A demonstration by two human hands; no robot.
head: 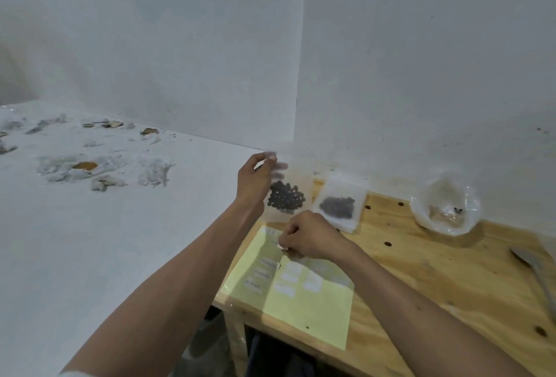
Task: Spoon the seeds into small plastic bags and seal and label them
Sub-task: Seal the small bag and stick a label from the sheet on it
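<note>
My left hand (255,181) pinches the top of a small clear plastic bag (285,196) and holds it upright above the table's far left corner; dark round seeds fill its lower part. My right hand (307,237) pinches a small white label at the top of a yellow label sheet (301,310) that lies flat on the wooden table (436,271). A stack of filled seed bags (338,205) rests flat against the wall. A metal spoon (538,274) lies at the right edge.
A crumpled clear bag (445,205) holding a few dark seeds stands at the back right. Loose seeds dot the table. To the left runs a white surface (90,241) strewn with white fluff and brown bits. White walls close the back.
</note>
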